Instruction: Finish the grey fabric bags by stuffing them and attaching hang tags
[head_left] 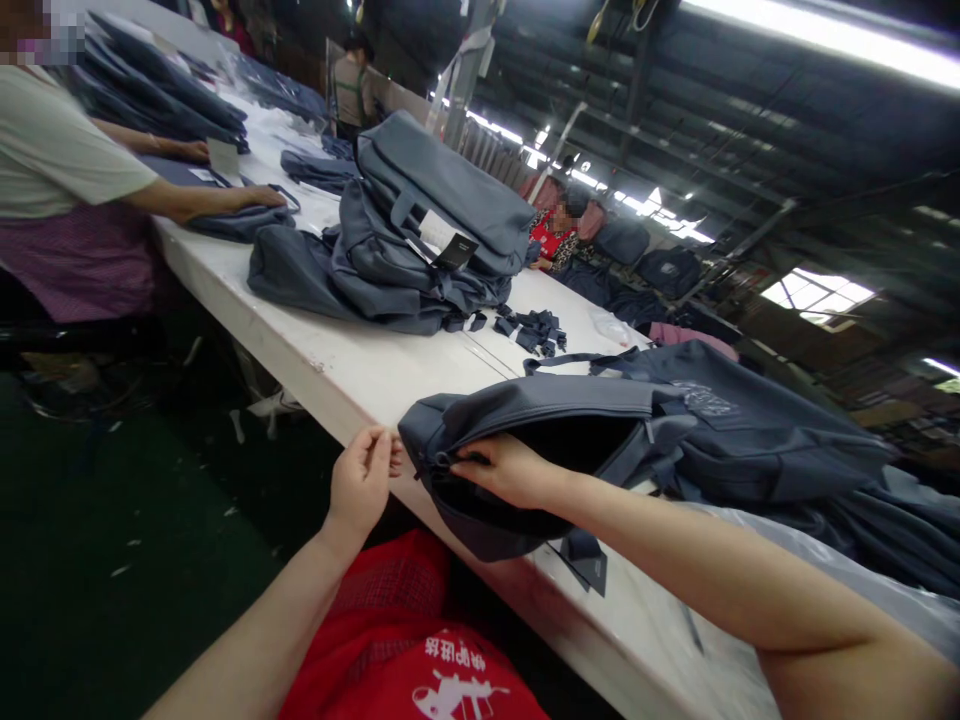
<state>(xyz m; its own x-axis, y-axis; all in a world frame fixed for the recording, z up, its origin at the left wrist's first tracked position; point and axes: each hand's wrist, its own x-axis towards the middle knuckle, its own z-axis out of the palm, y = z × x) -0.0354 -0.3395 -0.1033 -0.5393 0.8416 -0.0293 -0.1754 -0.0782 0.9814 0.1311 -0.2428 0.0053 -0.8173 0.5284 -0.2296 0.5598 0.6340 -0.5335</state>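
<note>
A dark blue-grey bag point(555, 395) lies at the near edge of the white table, its long zipped opening gaping. Into that opening reaches my right hand point(506, 470), its thumb and fingers pinched on the bag's edge near the left end of the zip. My left hand point(364, 475) is just outside the same end, with fingers curled together; what they hold, if anything, is hidden. From the bag's underside a black tag point(592, 570) hangs over the table edge.
Stacked blue-grey bags point(442, 190) stand farther along the table point(360, 370), beside small dark strap pieces point(534, 330). More bags point(780, 430) lie to the right, near clear plastic point(847, 560). At left, a co-worker's hands point(255, 197) handle a bag; other people are behind.
</note>
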